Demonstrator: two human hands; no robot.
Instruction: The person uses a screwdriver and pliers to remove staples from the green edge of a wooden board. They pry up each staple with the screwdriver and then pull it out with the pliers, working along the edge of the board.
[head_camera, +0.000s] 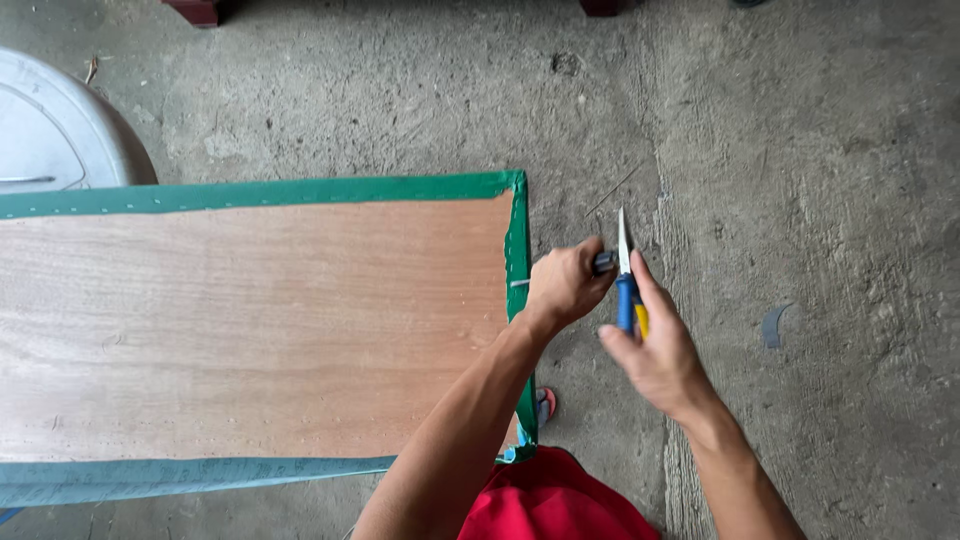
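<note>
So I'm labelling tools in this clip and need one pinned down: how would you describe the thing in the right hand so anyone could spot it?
Start at the big brown plywood board edged with green fabric; go just past its right edge, over the grey concrete floor. There the right hand grips pliers with blue-and-yellow handles, thin metal tip up, unlike the dark grey tool in the left hand.

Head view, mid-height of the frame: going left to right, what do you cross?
White rounded object at the far left, wooden board, green fabric edging on the board's right side, left hand closed on a dark handle, pliers with blue-and-yellow grips, right hand, dark scrap on the concrete floor.
</note>
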